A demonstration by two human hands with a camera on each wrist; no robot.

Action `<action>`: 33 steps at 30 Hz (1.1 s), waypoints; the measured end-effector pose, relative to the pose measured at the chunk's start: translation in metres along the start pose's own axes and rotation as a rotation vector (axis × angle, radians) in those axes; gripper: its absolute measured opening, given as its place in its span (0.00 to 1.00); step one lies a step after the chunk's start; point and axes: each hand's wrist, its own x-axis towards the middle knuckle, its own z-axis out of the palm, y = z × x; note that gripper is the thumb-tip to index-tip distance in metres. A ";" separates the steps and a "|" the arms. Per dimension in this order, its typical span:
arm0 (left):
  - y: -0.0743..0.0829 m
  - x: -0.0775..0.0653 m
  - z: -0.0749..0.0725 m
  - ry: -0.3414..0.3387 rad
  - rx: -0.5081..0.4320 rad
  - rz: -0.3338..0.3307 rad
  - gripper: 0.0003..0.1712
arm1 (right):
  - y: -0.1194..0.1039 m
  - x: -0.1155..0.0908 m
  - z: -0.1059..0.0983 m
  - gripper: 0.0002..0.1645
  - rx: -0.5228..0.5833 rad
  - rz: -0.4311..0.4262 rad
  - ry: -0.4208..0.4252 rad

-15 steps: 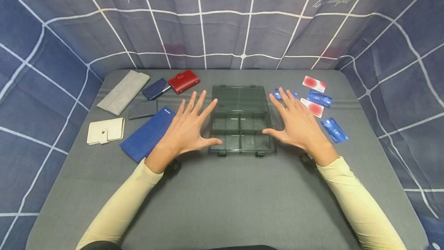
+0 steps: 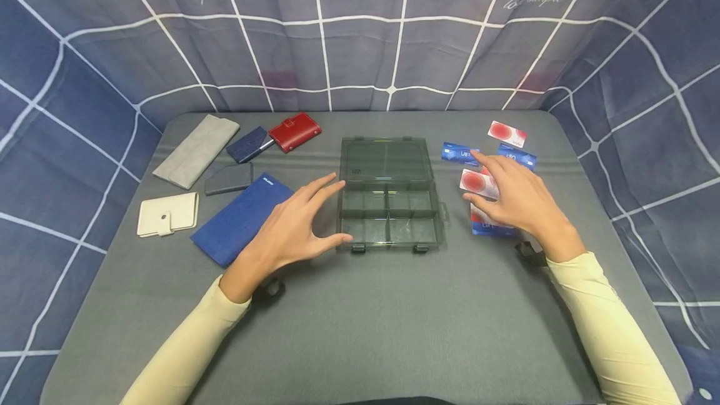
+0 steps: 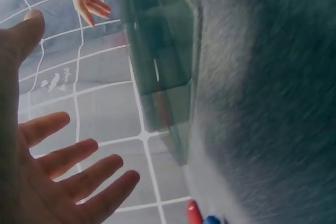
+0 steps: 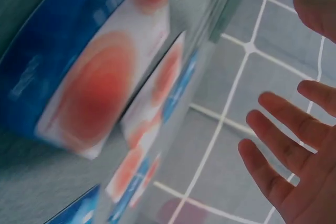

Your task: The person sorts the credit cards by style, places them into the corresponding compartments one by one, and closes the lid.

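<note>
A dark green see-through plastic box [image 2: 387, 184] with divided compartments and front latches lies mid-table. My left hand [image 2: 289, 227] hovers between the box and a long blue wallet [image 2: 242, 219], fingers spread in the left wrist view, holding nothing. Over the cards at the right is my right hand [image 2: 520, 199], its fingers extended with nothing between them. Below it lie a red-and-white card [image 2: 478, 184] and a blue card [image 2: 490, 229] overlapped by another red-and-white card [image 4: 100, 93]. Farther back are a blue card [image 2: 458, 152] and a red-and-white card [image 2: 507, 134].
To the left lie a grey wallet [image 2: 197, 150], a cream wallet [image 2: 167, 214], a dark grey card holder [image 2: 229, 179], a navy wallet [image 2: 247, 145] and a red wallet [image 2: 295, 132]. Checked blue-grey cloth [image 2: 360, 49] hangs around the grey table [image 2: 360, 317].
My right hand has moved right, away from the box's edge and farther over the cards. My left hand has turned and dropped slightly, its fingers closer together in the head view.
</note>
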 end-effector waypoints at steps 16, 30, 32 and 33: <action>-0.002 -0.014 0.020 -0.105 -0.078 0.005 0.49 | 0.047 -0.011 0.011 0.44 0.031 0.063 -0.130; -0.010 -0.014 0.023 -0.112 -0.070 0.015 0.46 | 0.068 -0.004 0.012 0.40 0.036 0.083 -0.226; -0.012 -0.014 0.023 -0.109 -0.070 0.014 0.45 | 0.069 -0.004 0.012 0.39 0.036 0.069 -0.223; -0.012 -0.014 0.023 -0.107 -0.069 0.013 0.45 | 0.069 -0.004 0.012 0.38 0.035 0.061 -0.221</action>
